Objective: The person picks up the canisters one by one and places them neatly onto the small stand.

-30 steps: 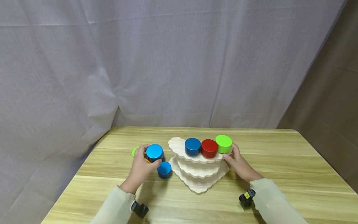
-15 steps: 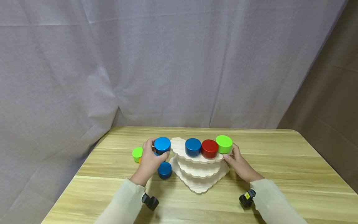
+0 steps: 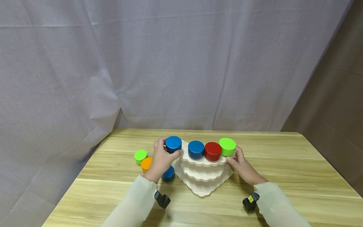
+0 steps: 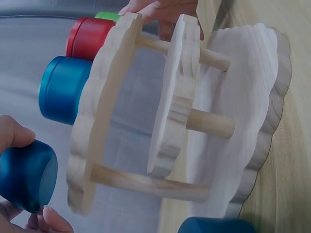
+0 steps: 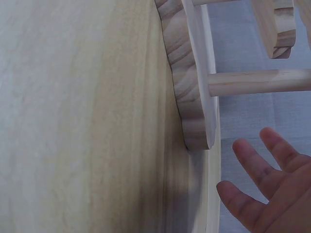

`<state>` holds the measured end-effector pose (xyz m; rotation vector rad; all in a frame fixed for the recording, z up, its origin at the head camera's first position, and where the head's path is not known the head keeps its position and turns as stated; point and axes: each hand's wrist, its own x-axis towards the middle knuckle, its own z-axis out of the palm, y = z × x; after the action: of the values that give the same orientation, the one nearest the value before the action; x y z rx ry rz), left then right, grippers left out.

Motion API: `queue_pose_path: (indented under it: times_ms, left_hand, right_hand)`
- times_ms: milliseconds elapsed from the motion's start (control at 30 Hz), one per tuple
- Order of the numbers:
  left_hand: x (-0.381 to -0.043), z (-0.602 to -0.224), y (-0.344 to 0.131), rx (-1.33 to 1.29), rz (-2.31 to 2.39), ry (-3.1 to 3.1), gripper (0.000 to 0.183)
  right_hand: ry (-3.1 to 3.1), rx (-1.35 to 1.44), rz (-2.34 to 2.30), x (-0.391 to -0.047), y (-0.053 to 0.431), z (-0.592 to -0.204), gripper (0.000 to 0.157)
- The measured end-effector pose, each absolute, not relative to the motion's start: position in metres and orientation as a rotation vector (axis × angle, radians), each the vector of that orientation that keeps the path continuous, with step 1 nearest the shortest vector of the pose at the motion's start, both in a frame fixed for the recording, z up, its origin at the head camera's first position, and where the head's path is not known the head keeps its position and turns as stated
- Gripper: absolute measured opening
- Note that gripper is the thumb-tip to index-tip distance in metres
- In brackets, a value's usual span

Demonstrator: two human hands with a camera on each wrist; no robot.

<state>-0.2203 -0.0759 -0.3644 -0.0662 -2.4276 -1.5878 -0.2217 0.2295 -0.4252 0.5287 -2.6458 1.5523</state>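
- Hand states: our left hand (image 3: 164, 160) grips the held blue cylinder (image 3: 173, 144) by its sides; our right hand (image 3: 243, 167) appears to pinch the right corner of the top tier (image 3: 184, 150), its outer fingers extended.
- Position: the held blue cylinder is above the left corner of the top tier; the left wrist view shows it apart from the wood.
- Occupied places: the seated blue cylinder (image 3: 196, 150), red cylinder (image 3: 213, 151) and seated green cylinder (image 3: 227, 147) run in a row to the right corner.
- Lowering: we judge the step to be placing. We should descend level, base flat, inside the scalloped edge.
- Support: we should release close to the wooden post (image 4: 150, 183) under that corner; a load farther out could tip the tier.
- Bracing: we should steady the right corner without nudging the seated green cylinder.
- Withdrawal: we should open thumb and fingers evenly, avoiding the loose blue cylinder (image 3: 168, 174) beside the bottom tier's (image 3: 202, 190) left edge.
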Motion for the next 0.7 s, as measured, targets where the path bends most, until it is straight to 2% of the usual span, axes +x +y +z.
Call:
queue_pose_path:
  times_ms: [700]
  left_hand:
    - [-0.234,-0.371,-0.061,-0.045,-1.522,-2.524,0.059]
  right_hand:
    - [-2.629,0.524,1.536,-0.223,0.229,-0.427,0.057]
